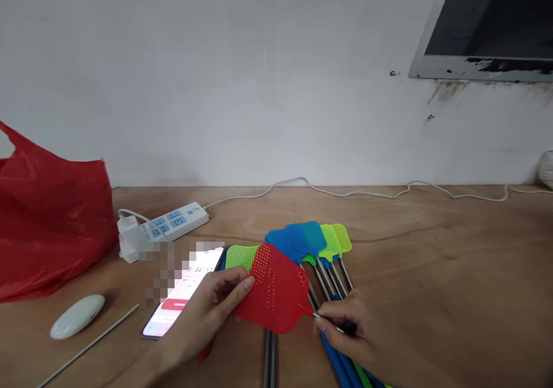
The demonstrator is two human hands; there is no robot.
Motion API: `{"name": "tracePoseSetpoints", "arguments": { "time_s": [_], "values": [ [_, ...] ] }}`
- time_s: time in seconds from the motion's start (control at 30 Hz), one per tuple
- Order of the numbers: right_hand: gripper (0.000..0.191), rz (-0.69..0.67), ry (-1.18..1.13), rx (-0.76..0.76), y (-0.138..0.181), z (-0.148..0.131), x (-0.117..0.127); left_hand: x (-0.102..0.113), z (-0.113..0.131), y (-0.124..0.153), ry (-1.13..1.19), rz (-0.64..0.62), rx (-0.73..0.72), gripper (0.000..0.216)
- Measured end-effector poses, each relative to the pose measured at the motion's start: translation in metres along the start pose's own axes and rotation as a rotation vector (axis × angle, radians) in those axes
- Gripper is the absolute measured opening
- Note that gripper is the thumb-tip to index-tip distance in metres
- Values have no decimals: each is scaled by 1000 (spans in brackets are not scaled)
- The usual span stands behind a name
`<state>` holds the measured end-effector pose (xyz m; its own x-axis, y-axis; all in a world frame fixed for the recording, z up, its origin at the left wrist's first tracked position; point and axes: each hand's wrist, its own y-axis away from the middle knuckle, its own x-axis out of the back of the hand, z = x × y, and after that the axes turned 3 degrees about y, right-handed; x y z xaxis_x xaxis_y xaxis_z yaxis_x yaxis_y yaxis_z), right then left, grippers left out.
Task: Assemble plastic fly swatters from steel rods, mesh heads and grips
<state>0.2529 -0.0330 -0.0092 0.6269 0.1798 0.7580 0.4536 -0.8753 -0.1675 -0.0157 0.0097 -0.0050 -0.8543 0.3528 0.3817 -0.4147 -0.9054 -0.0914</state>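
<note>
Bracing a red swatter [276, 290] at 2 points

Above the table [440, 319], its head's edge is pinched by the left hand [222, 299], thumb nearly meeting fingers; its shaft [317, 315] is gripped by the right hand [349, 326], fingers curled in, presumably so wobble is limited. Beyond, other swatters [313, 238] are laid heads together, perhaps for neatness.

Red bag [56, 221], white power strip [187, 221], 1 lit phone [182, 287]
</note>
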Motion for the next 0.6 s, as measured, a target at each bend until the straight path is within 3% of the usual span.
{"name": "tracePoseSetpoints", "arguments": {
  "time_s": [0.17,0.3,0.4,0.5,0.6],
  "values": [
    [36,106,276,3,3,2,-6,3,-8,-3,262,0,251,47],
    [32,110,344,-30,4,9,-5,14,-12,-7,391,159,235,45],
    [39,118,105,-98,1,13,-3,14,-11,-8,334,137,217,48],
    [41,142,-301,-205,-4,11,3,8,-8,-5,208,26,260,52],
    [44,81,-675,-314,-8,3,11,2,-6,-3,122,-46,297,54]
  ]
}}
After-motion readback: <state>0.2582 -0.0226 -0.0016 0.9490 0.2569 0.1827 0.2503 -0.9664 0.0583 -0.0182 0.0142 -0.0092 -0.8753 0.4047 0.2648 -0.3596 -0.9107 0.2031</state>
